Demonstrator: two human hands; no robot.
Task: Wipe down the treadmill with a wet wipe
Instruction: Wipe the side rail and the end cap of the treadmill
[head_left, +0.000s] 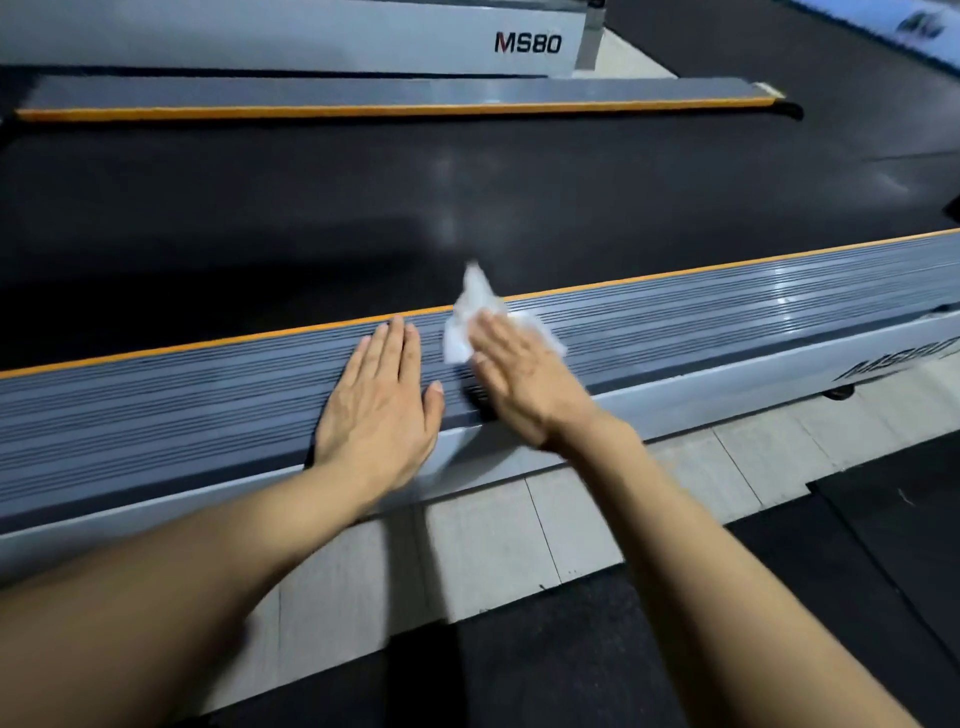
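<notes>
A: White wet wipe (475, 322), crumpled, lying on the ribbed grey side rail (727, 317) of the treadmill, near side, roughly mid-length. One corner sticking up over the orange edge strip (208, 344).

B: Held how?

A: Pressed under the right hand (519, 384). Fingers straight and together, flat on the wipe, palm down; slightly blurred. No pinch visible.

B: And the left hand (382, 400)?

A: Flat on the same rail, just beside the right one. Fingers straight and close together, thumb out to the side, pointing toward the wipe. Holding nothing. Fingertips almost at the orange strip.

B: Beyond the rail?

A: Black running belt (363, 208), wide, with faint glare in the middle. Far side rail (395, 93), grey with its own orange strip. Behind that, a pale grey frame panel (311, 36) marked "MS80".

B: Nearer the camera?

A: Pale grey side panel (727, 384) below the ribbed rail, dark lettering on it at the right, blurred. Then a band of light floor tiles (493, 545), then dark matting (571, 649). Both bare forearms reaching in from the bottom edge.
</notes>
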